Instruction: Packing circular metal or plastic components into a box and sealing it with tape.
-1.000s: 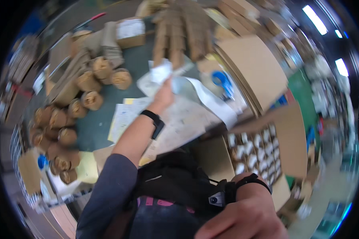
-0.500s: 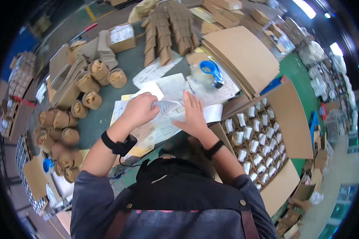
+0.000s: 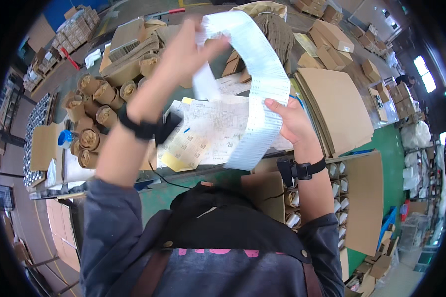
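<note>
A: Start close in. What are the hands doing?

B: The right hand [image 3: 291,119] is raised at chest height, wrist strapped with a black band, thumb and fingers pinching the right edge of a long white printed strip [image 3: 259,84]. The left hand [image 3: 186,52] is lifted higher and farther out, blurred, its fingers closed on the strip's upper end, so the paper arches between both hands over the table.

A: And underneath?

B: Printed sheets [image 3: 208,131] lie spread on the dark green table [image 3: 218,57], one yellow slip [image 3: 172,162] at their near edge. To the right and below the table edge stands an open carton [image 3: 364,198] with a grid of small white-topped items.

A: Farther out?

B: On the left a cluster of brown cardboard tubes [image 3: 96,114] stands on end, a blue tape roll [image 3: 65,139] beside them. On the right lies a stack of flat cardboard sheets [image 3: 334,106], and small closed brown boxes [image 3: 332,34] sit beyond.
</note>
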The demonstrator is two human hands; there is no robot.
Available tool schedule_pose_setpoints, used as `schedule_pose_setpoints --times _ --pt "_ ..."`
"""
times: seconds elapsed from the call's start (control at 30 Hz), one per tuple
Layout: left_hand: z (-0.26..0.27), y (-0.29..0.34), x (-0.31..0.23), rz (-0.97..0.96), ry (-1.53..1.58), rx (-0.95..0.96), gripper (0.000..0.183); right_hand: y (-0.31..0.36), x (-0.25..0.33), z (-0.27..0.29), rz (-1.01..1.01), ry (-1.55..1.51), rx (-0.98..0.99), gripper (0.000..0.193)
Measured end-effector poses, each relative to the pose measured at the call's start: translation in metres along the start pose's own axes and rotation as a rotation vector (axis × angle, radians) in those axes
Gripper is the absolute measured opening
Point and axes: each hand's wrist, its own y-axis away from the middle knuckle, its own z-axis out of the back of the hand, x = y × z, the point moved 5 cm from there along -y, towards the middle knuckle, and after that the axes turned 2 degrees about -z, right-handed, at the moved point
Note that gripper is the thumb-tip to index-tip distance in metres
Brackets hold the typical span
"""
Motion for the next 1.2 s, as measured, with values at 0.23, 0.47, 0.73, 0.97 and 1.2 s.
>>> schedule_pose_setpoints --times 0.23,0.47,0.73,0.97,1.2 --pt "-0.147 0.175 0.003 0.859 1.262 0.233 0.032 0.010 -0.010 0.026 0.088 -0.296 -0.074 0.039" --pt "-0.149 0.155 0.005 0.907 1.212 0.129 0.024 0.120 -0.069 0.008 -0.058 0.032 0.110 0.088" --pt "-0.148 0.166 -0.033 0.958 1.145 0.105 0.049 0.145 -0.049 0.007 0.110 0.069 -0.134 0.072" --pt "-0.157 0.179 -0.042 0.830 1.255 0.567 0.026 0.157 -0.051 0.006 0.204 0.163 -0.084 0.040" --pt "-0.158 0.182 -0.029 0.694 1.072 0.549 0.021 0.158 -0.053 -0.002 0.078 0.084 -0.144 0.036"
